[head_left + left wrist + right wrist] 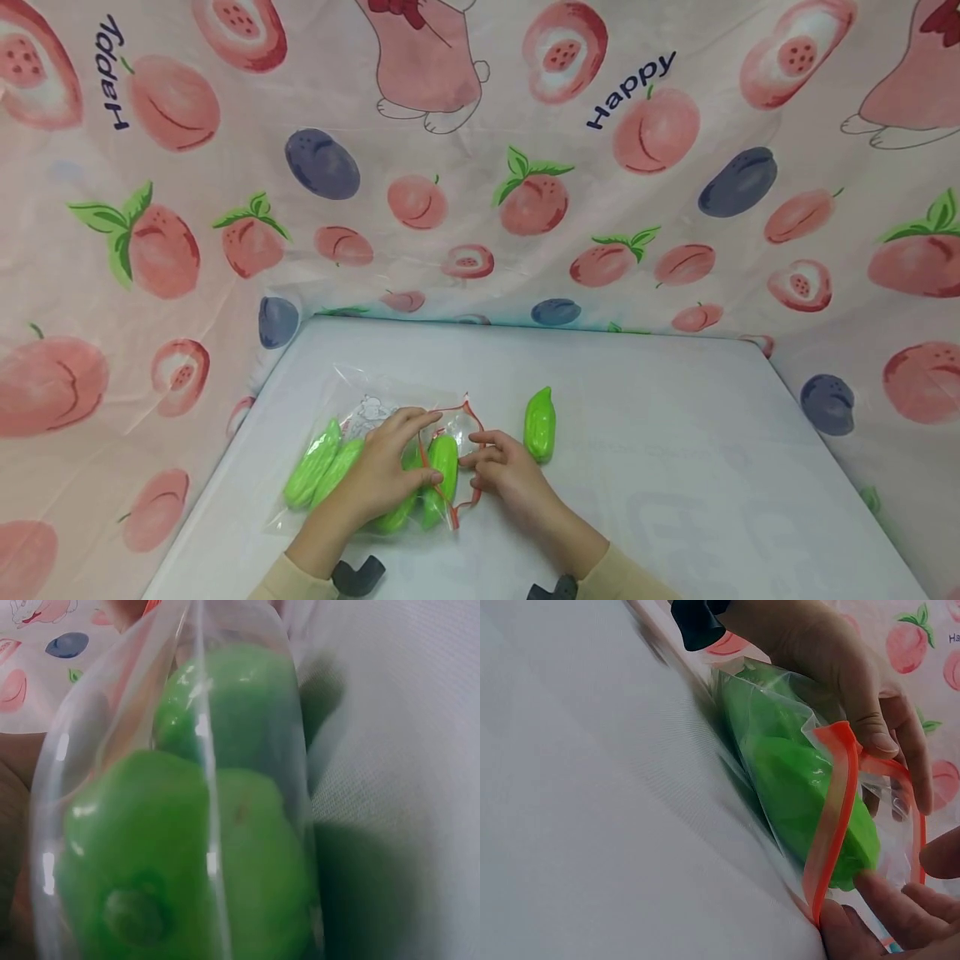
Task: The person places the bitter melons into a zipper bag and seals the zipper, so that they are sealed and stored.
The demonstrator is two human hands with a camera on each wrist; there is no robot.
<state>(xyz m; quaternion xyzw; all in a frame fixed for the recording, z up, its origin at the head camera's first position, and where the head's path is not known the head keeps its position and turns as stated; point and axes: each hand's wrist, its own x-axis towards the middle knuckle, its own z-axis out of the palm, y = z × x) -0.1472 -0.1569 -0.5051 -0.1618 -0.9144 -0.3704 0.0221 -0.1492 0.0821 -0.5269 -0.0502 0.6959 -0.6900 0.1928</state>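
Note:
A clear zip bag (348, 383) with a red-orange rim lies on the table, its mouth spread toward the right. Inside are several glossy green gourd-like vegetables (313, 467), elongated and lumpy; their exact kind cannot be told. My left hand (386, 467) lies over the bag and holds its rim, thumb and fingers spread along the mouth. At that mouth is my right hand (517, 479), fingers loosely bent beside the end of the nearest vegetable (847, 840). Another green vegetable (540, 425) lies loose beyond the right hand. The left wrist view shows two vegetables (187, 855) through the plastic.
The white table (675, 467) extends to the right of the hands. A fruit-printed cloth (480, 208) hangs behind it and at both sides. Dark wrist-worn pieces (358, 575) show near both sleeves.

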